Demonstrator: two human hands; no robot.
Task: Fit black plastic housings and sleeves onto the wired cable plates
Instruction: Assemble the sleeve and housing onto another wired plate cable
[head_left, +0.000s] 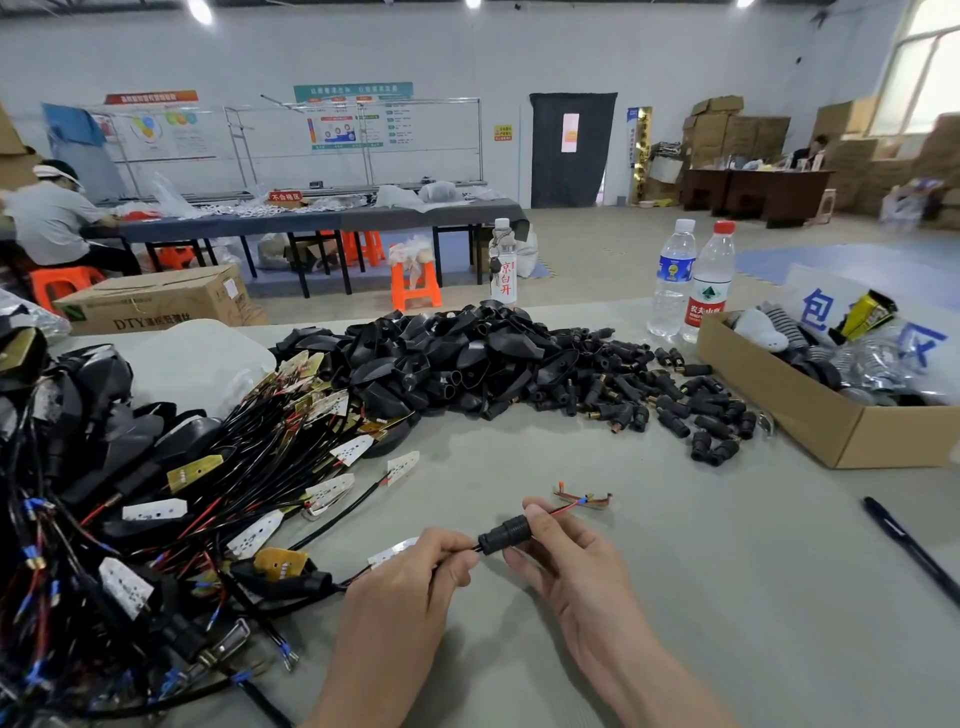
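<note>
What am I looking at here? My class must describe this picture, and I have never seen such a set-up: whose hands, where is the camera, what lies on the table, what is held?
There is no machine: a person works with bare hands. The one picture comes from a camera worn on their head, looking forward and down. The left hand pinches a thin black cable; the right hand holds a black sleeve threaded on it, with red and blue wire ends sticking out beyond. On the grey table lie a tangle of wired plates, a heap of black housings, loose sleeves, a cardboard box, bottles and a pen.
</note>
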